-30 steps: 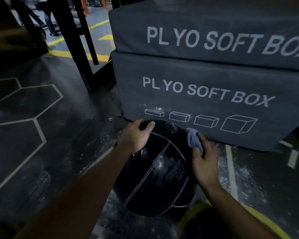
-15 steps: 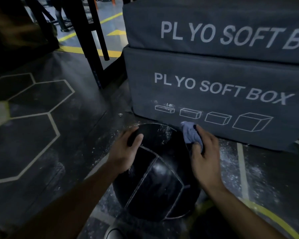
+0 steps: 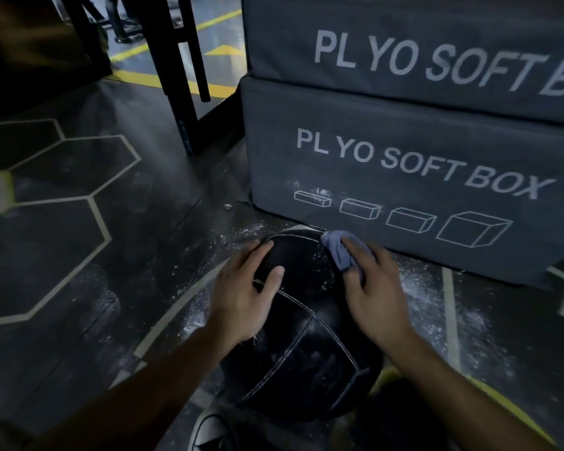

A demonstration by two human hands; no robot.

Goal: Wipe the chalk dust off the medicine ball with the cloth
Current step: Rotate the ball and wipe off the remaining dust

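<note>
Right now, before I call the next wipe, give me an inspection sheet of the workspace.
Surface: dark gym floor with pale hexagon lines; white chalk dust scattered around the ball.
Job's things: black medicine ball on the floor, faint chalk smears on its panels; blue-grey cloth on the ball's far upper side.
Clutter: shoe toe at the bottom edge.
Hands: left hand rests spread on the ball's left side; right hand presses the cloth to the ball.
Cables: nothing seen.
Surroundings: two stacked grey soft boxes marked PLYO SOFT BOX right behind the ball; black frame legs and yellow floor lines beyond.
</note>
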